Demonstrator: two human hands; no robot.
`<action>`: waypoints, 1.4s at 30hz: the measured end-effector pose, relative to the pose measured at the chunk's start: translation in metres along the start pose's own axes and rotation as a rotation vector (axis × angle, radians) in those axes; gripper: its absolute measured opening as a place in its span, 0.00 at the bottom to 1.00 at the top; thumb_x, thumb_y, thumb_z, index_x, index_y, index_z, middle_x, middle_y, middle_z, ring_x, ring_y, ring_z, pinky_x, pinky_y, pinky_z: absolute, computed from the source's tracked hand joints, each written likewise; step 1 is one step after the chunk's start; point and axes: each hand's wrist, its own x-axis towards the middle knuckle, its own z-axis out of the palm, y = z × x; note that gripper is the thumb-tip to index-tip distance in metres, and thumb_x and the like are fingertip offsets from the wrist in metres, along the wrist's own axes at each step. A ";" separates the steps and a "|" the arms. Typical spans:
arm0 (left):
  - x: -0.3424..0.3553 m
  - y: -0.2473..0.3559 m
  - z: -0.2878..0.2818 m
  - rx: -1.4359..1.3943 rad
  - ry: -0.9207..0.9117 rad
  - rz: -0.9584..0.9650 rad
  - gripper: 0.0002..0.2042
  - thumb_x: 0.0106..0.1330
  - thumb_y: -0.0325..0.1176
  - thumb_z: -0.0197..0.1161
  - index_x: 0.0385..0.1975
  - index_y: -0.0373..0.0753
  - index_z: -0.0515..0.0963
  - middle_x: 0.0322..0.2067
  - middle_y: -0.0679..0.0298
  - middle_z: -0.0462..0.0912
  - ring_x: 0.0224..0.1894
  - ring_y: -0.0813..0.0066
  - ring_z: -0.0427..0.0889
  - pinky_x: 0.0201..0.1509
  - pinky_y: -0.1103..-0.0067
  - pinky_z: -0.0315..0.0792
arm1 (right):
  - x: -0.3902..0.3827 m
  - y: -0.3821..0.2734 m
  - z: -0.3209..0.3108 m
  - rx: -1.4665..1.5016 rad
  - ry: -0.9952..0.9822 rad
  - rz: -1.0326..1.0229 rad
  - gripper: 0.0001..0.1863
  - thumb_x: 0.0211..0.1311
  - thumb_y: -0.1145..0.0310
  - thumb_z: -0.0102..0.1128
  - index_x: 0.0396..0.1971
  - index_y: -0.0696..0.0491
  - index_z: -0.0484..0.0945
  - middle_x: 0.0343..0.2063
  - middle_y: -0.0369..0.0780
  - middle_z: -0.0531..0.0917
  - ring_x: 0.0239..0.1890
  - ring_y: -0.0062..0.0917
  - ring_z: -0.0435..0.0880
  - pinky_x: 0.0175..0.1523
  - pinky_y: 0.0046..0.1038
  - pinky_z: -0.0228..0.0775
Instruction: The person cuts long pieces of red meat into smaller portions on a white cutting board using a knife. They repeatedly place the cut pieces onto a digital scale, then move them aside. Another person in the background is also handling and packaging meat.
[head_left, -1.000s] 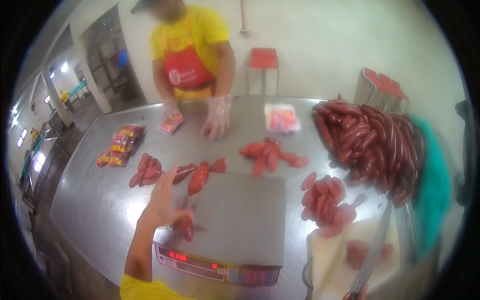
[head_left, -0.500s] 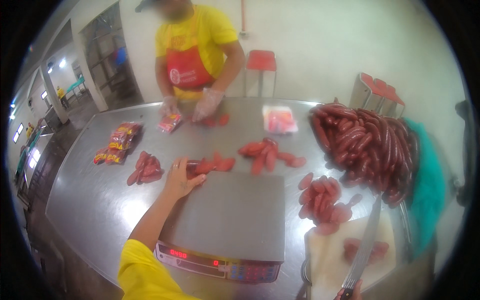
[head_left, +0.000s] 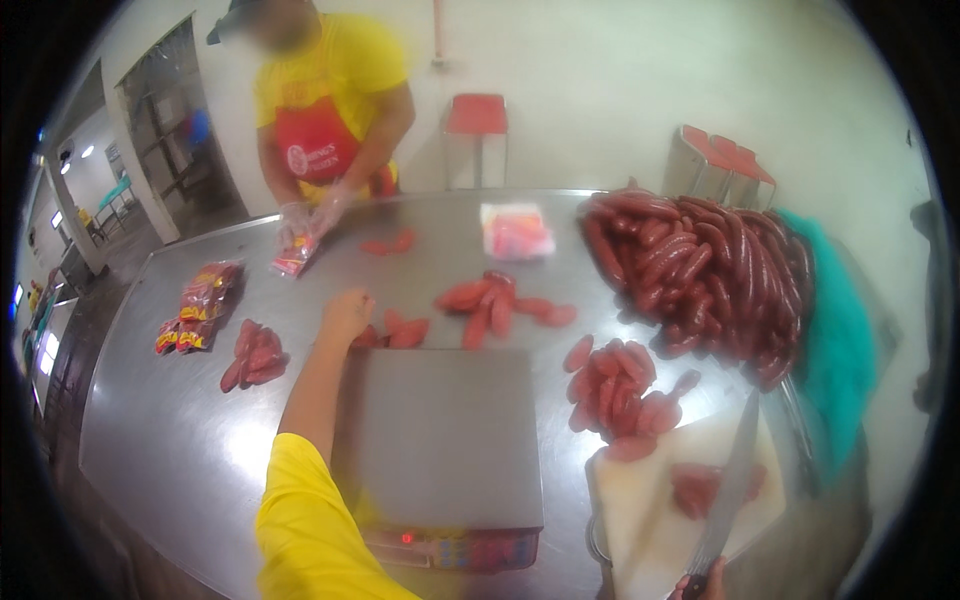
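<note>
My left hand [head_left: 347, 312] reaches past the far left corner of a digital scale [head_left: 440, 440]. Its fingers look curled, and whatever is in them is hidden. Cut sausage slices [head_left: 405, 331] lie right beside it. At the lower right, my right hand [head_left: 712, 582] grips the black handle of a long knife [head_left: 730, 490]. The blade slants over red sausage slices [head_left: 690, 488] on a white cutting board [head_left: 635, 510]. More slices lie in piles: one at the left [head_left: 253, 355], one beyond the scale [head_left: 490, 300], and one by the board [head_left: 615, 390].
A big heap of whole sausages [head_left: 700, 270] rests at the right beside a teal cloth [head_left: 835, 340]. Across the metal table [head_left: 180, 430], a co-worker's gloved hands [head_left: 315, 220] hold a small packet [head_left: 293, 257]. Filled packs [head_left: 207, 295] and a stack of printed bags [head_left: 517, 232] lie on it.
My left hand's fingers have gone from spread over the slices to curled. The view has shifted. The co-worker's hands have come together at the packet. The knife stays over the board.
</note>
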 end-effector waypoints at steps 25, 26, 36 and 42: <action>-0.087 0.284 0.006 -0.222 -0.435 0.789 0.16 0.61 0.42 0.61 0.39 0.35 0.80 0.36 0.52 0.83 0.39 0.60 0.82 0.45 0.71 0.74 | 0.040 0.008 -0.058 0.035 -0.238 -0.063 0.39 0.62 0.31 0.34 0.24 0.58 0.70 0.09 0.40 0.71 0.07 0.27 0.68 0.14 0.30 0.65; -0.108 0.309 0.019 -0.226 -0.517 0.800 0.16 0.61 0.43 0.60 0.40 0.36 0.79 0.36 0.51 0.82 0.38 0.57 0.82 0.44 0.69 0.74 | 0.040 0.007 -0.061 0.040 -0.258 -0.074 0.39 0.62 0.31 0.34 0.24 0.58 0.70 0.09 0.40 0.71 0.07 0.27 0.68 0.14 0.30 0.65; -0.204 0.409 0.109 -0.056 -0.432 0.375 0.16 0.53 0.36 0.59 0.36 0.28 0.75 0.35 0.39 0.79 0.40 0.46 0.80 0.45 0.62 0.73 | 0.081 -0.018 -0.162 0.069 -0.286 -0.161 0.41 0.61 0.30 0.35 0.23 0.60 0.72 0.09 0.40 0.73 0.08 0.25 0.70 0.14 0.26 0.65; -0.152 0.485 0.134 -0.596 -0.372 0.213 0.20 0.51 0.39 0.58 0.40 0.31 0.77 0.38 0.42 0.80 0.41 0.52 0.82 0.45 0.66 0.73 | 0.134 -0.045 -0.225 0.165 -0.243 -0.116 0.40 0.62 0.31 0.37 0.22 0.60 0.72 0.08 0.41 0.72 0.06 0.26 0.70 0.11 0.29 0.66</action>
